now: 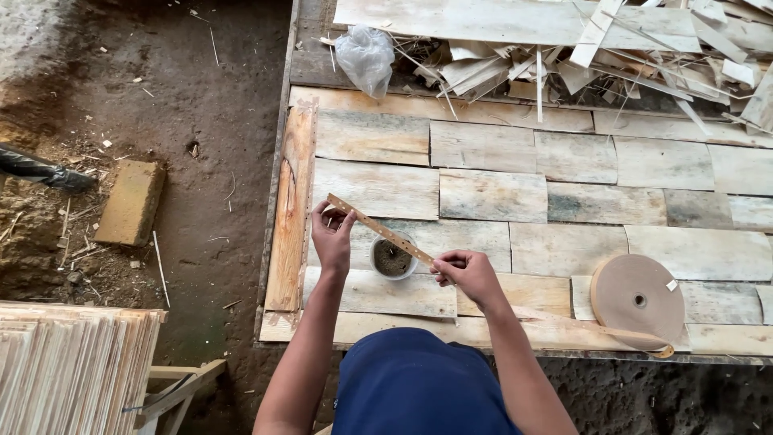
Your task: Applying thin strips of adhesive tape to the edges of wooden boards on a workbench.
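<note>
While a stack of thin wood sheets (72, 366) fills the lower left corner and a yellowish block (131, 201) lies on the dirt floor (217, 105), a person in a blue top stands at a table (278, 242) covered with pale veneer pieces (491, 195) laid edge to edge like tiles. At the table's left edge a long orange-brown plank (291, 209) runs front to back.

The left hand (332, 234) is raised above the table, its fingers (322, 211) pinched shut on the upper end of a strip of perforated brown tape (378, 229). The strip stretches taut and slanting down to the right, passing over a small white cup (392, 256) of dark, grainy contents that stands on the veneer between the two hands. The right hand (469, 274) grips the lower end of the strip, fingers (448, 259) closed around it, thumb and forefinger pressed together.

From the right hand the tape continues low along the table's near edge toward a large flat roll of the same brown tape (638, 298), which lies on its side on the veneer to the right, well apart from the cup.

At the far side of the table, a crumpled clear plastic bag (366, 56) sits beside a heap of broken veneer offcuts (612, 56) that spreads to the upper right corner.
</note>
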